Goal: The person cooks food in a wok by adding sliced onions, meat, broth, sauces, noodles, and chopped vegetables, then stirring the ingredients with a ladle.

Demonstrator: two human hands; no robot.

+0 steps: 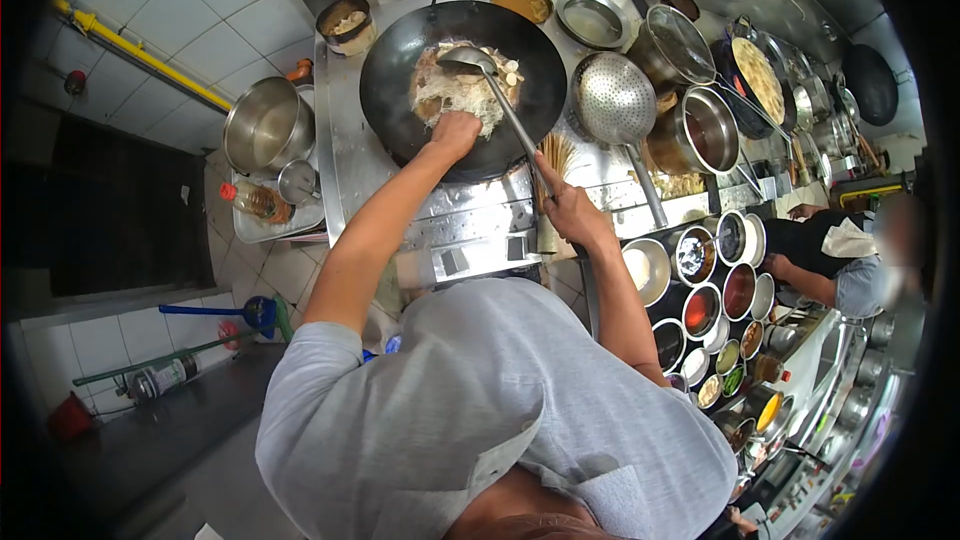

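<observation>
The right hand (574,212) is gripping one ladle (513,120); the left hand (458,132), its grip unclear, is sitting at the noodles (452,97); one wok (391,90) is showing bare room around them.

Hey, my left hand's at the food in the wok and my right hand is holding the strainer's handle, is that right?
Not quite: in the head view, your right hand holds the ladle, not the strainer. Your left hand is indeed at the food in the wok.
</observation>
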